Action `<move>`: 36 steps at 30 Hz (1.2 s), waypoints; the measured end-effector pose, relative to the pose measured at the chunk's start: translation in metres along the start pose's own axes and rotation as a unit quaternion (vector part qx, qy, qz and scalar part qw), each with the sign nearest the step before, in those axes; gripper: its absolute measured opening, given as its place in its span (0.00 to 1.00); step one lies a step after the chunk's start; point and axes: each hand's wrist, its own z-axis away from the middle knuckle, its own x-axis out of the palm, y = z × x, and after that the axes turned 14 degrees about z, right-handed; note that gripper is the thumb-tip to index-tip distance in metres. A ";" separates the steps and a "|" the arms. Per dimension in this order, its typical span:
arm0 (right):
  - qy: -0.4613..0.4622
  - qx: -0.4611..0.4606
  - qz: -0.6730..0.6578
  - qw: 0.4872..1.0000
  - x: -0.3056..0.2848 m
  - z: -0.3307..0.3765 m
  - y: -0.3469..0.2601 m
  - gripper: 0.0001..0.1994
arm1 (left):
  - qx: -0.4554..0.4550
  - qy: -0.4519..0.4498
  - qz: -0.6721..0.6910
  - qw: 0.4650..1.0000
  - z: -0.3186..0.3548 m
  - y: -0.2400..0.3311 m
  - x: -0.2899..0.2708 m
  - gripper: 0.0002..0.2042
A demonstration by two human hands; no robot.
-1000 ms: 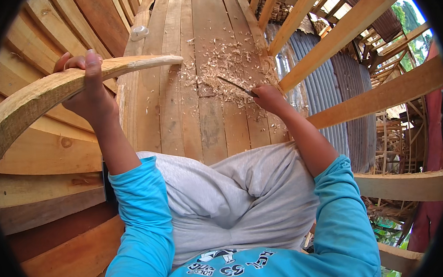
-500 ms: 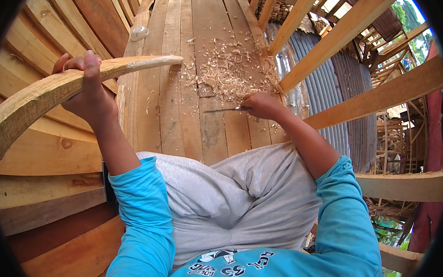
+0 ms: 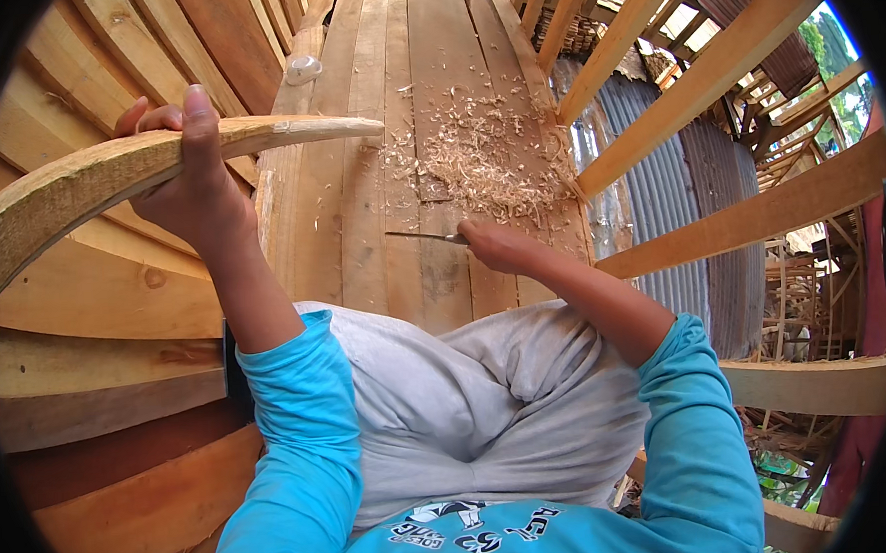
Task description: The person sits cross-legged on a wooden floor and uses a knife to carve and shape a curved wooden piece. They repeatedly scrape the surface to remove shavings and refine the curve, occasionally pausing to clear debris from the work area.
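My left hand (image 3: 192, 179) is wrapped round a long wooden pole (image 3: 77, 177) near its far end. The pole looks curved and runs off toward the left rim; its pale, whittled tip (image 3: 330, 128) points right, above the floorboards. In my right hand (image 3: 497, 246) is a knife, closed in my fingers round its handle. The thin dark blade (image 3: 416, 236) points left, well apart from the pole. Just beyond my right hand lies a heap of wood shavings (image 3: 488, 174).
A plank floor (image 3: 360, 221) stretches ahead, with a clear plastic cup (image 3: 303, 70) lying far left. A board wall (image 3: 93, 295) stands at my left. Wooden rails (image 3: 750, 215) line my right side, with corrugated metal sheets (image 3: 648, 176) beyond. My legs in grey trousers (image 3: 470, 405) are folded in front.
My right hand and the knife have shifted a little left and nearer. The view has turned slightly. The left hand keeps its hold on the pole.
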 end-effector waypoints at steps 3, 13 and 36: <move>0.057 -0.091 -0.028 0.994 0.016 -0.021 -0.032 0.23 | 0.001 -0.002 0.004 1.000 -0.001 0.004 0.002 0.23; 0.051 -0.119 0.140 0.982 0.043 -0.084 -0.121 0.32 | 0.033 0.002 -0.026 0.999 -0.008 0.025 0.001 0.26; 0.193 0.234 -0.094 0.948 0.050 -0.099 -0.082 0.26 | 0.040 -0.005 -0.034 0.999 -0.014 0.032 -0.003 0.26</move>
